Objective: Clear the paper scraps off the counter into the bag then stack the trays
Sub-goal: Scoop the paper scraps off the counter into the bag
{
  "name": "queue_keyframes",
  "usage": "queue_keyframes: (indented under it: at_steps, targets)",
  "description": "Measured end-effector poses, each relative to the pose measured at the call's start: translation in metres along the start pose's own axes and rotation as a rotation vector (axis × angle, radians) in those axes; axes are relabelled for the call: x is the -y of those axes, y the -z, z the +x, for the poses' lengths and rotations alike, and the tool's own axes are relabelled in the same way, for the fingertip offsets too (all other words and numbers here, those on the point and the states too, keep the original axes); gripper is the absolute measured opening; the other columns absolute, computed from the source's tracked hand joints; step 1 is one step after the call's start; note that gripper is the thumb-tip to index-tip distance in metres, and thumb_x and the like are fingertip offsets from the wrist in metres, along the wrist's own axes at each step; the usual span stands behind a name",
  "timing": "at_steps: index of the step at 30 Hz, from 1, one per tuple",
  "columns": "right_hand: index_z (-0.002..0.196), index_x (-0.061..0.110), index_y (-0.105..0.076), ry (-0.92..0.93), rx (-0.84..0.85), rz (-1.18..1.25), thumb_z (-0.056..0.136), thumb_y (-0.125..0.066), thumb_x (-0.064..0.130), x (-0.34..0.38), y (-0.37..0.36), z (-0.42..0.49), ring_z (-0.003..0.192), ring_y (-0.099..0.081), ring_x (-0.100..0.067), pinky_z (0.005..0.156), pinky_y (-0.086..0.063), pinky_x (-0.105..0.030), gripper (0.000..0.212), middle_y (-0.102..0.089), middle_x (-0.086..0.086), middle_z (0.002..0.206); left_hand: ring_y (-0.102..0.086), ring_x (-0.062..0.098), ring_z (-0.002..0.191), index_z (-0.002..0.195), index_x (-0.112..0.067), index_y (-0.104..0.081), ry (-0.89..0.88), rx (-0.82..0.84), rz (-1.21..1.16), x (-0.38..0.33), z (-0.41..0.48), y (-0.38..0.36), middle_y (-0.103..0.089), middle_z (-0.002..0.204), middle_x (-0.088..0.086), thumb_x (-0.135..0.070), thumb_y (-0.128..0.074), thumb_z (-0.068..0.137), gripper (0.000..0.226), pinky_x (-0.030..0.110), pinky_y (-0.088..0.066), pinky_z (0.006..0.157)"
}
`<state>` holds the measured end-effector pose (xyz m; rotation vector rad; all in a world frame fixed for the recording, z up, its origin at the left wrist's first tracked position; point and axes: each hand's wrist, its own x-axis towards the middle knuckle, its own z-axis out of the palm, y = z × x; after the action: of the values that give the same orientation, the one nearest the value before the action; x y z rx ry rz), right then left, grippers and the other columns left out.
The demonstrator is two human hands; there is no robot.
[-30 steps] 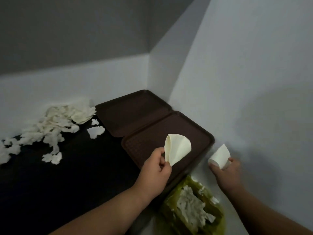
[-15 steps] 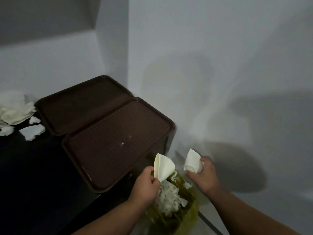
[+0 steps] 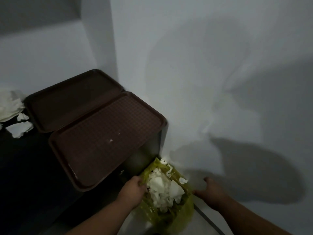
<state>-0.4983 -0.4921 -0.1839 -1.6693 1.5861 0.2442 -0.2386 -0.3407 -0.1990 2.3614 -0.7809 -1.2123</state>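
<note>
dim, grainy — soft blur | heavy shadows on wall [image 3: 220,65]

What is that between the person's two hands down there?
The green bag, stuffed with white paper scraps, sits between the left hand and the right hand, one on each side of its mouth. The head view shows it.

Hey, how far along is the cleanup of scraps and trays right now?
Done: a heap of scraps fills the green bag. In hand: the left hand holds the bag's rim; the right hand is at its other side. Left: loose scraps on the counter; far tray and near tray lie unstacked.
</note>
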Motion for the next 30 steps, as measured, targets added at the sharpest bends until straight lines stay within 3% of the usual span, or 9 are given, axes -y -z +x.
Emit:
queue_keyframes:
  at_steps: [3, 6, 7, 10, 15, 19, 24, 30]
  targets:
    - [0.144, 0.011, -0.043, 0.054, -0.010, -0.062, 0.078, -0.076, 0.051, 0.009, 0.005, -0.005, 0.128, -0.050, -0.024, 0.101, -0.043, -0.031, 0.084, -0.048, -0.010, 0.145, -0.061, 0.012, 0.099, 0.118, -0.027, -0.061, -0.041, 0.006, -0.015, -0.004, -0.007, 0.011, -0.066, 0.112, -0.002, -0.037, -0.058, 0.093, 0.027, 0.028, -0.049, 0.086]
    - [0.123, 0.019, -0.058, 0.178, -0.002, -0.103, 0.079, -0.073, 0.053, 0.035, 0.005, -0.014, 0.098, -0.057, -0.012, 0.068, -0.041, -0.015, 0.057, -0.059, 0.002, 0.113, -0.062, 0.006, 0.093, 0.102, -0.033, -0.064, -0.104, -0.007, -0.036, -0.006, -0.016, 0.026, -0.067, 0.101, -0.008, -0.035, -0.059, 0.092, 0.012, 0.028, -0.051, 0.087]
    - [0.117, 0.023, -0.060, 0.222, -0.008, -0.109, 0.080, -0.073, 0.052, 0.048, 0.003, -0.019, 0.092, -0.056, -0.009, 0.066, -0.039, -0.013, 0.048, -0.059, 0.005, 0.106, -0.062, 0.005, 0.092, 0.100, -0.033, -0.064, -0.130, -0.018, -0.047, -0.006, -0.020, 0.032, -0.067, 0.099, -0.009, -0.034, -0.060, 0.092, 0.009, 0.027, -0.051, 0.086]
    - [0.103, 0.026, -0.065, 0.306, -0.011, -0.024, 0.080, -0.075, 0.045, 0.091, -0.007, -0.027, 0.089, -0.064, -0.011, 0.079, -0.052, -0.026, 0.031, -0.066, 0.008, 0.094, -0.062, 0.002, 0.088, 0.099, -0.032, -0.065, -0.212, -0.056, -0.085, -0.005, -0.035, 0.056, -0.067, 0.095, -0.010, -0.032, -0.061, 0.093, 0.008, 0.021, -0.049, 0.080]
    - [0.093, 0.027, -0.067, 0.507, -0.072, 0.054, 0.083, -0.076, 0.037, 0.187, -0.021, -0.048, 0.081, -0.064, -0.008, 0.068, -0.046, -0.019, 0.017, -0.068, 0.008, 0.087, -0.068, 0.014, 0.083, 0.094, -0.033, -0.067, -0.274, -0.119, -0.277, 0.007, -0.062, 0.121, -0.072, 0.090, -0.004, -0.033, -0.062, 0.091, 0.006, 0.033, -0.058, 0.081]
    - [0.092, 0.026, -0.067, 0.595, -0.062, 0.098, 0.082, -0.078, 0.034, 0.258, -0.045, -0.069, 0.080, -0.064, -0.012, 0.069, -0.048, -0.023, 0.017, -0.067, 0.002, 0.085, -0.069, 0.012, 0.084, 0.091, -0.038, -0.067, -0.302, -0.209, -0.366, 0.035, -0.081, 0.188, -0.071, 0.091, -0.005, -0.032, -0.062, 0.092, 0.008, 0.029, -0.057, 0.074]
    - [0.094, 0.026, -0.068, 0.700, -0.036, 0.091, 0.081, -0.078, 0.034, 0.332, -0.087, -0.100, 0.085, -0.065, -0.012, 0.074, -0.050, -0.024, 0.019, -0.068, 0.002, 0.089, -0.068, 0.012, 0.080, 0.092, -0.032, -0.068, -0.300, -0.323, -0.436, 0.100, -0.100, 0.268, -0.071, 0.090, -0.002, -0.025, -0.062, 0.093, 0.010, 0.035, -0.059, 0.081]
    - [0.104, 0.033, -0.063, 0.736, 0.096, 0.003, 0.081, -0.078, 0.037, 0.395, -0.157, -0.128, 0.093, -0.064, -0.008, 0.087, -0.054, -0.032, 0.027, -0.065, 0.006, 0.103, -0.063, 0.008, 0.068, 0.095, -0.029, -0.066, -0.172, -0.511, -0.444, 0.202, -0.116, 0.331, -0.070, 0.084, -0.001, -0.021, -0.061, 0.094, 0.010, 0.026, -0.055, 0.065]
